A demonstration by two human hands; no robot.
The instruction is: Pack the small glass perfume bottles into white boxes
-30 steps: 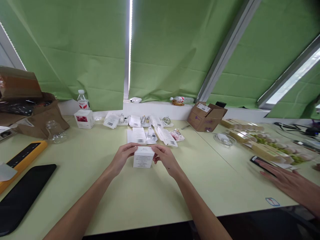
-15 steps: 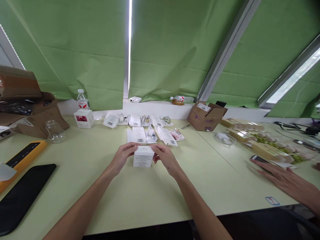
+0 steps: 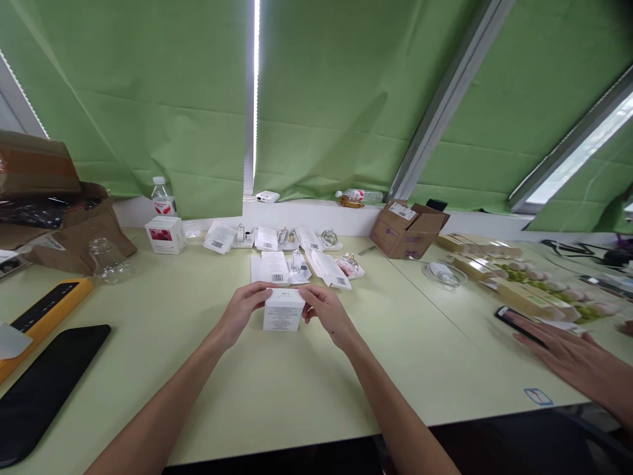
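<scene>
A small white carton (image 3: 283,315) stands upright on its base, toward 7 o'clock from the centre of the view, its top panel lying flat. The broad side facing 6 o'clock carries rows of fine grey print too small to read, and the top bears short lines of small greenish lettering; its upper corners at 10 and 2 o'clock are partly covered.

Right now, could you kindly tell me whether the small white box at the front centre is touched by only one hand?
No, the left hand and the right hand both touch the white box.
</scene>
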